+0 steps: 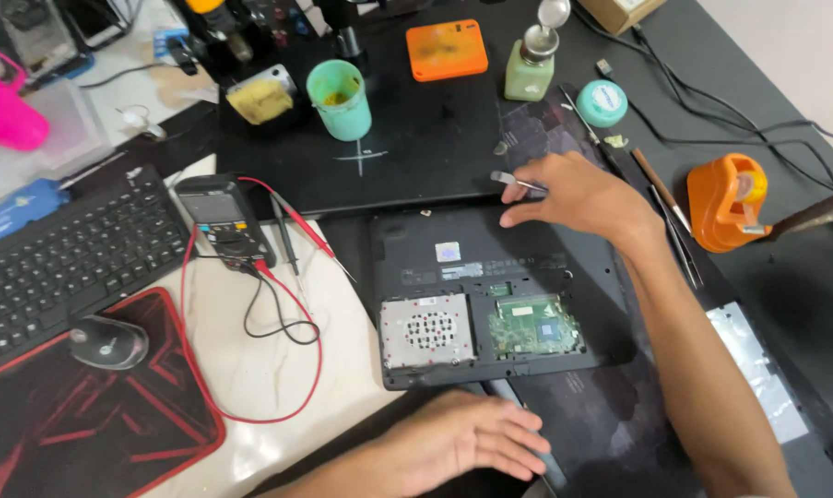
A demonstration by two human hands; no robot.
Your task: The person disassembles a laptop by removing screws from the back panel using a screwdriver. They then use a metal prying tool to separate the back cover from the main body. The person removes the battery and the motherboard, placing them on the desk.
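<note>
We hold a pair of metal tweezers [518,182] in our right hand [578,195], fingers pinched shut around the handle end, so the grip is closed on the tool. The tweezers' long axis runs nearly level across the view, tips pointing left and a touch away from us, out past our fingertips. They hang just beyond the far edge of the opened laptop [490,286], which lies upside down on the bench [785,304] with its bottom cover off. The exposed green circuit board [534,326] and the perforated silver drive plate [427,329] sit at the near edge of the laptop, so both lie toward us and down-left from the tweezer tips.

Our left hand [467,443] rests flat, fingers spread and holding nothing, at the laptop's near edge, touching a dark strip there. It is nearer to the board than the right hand.
</note>
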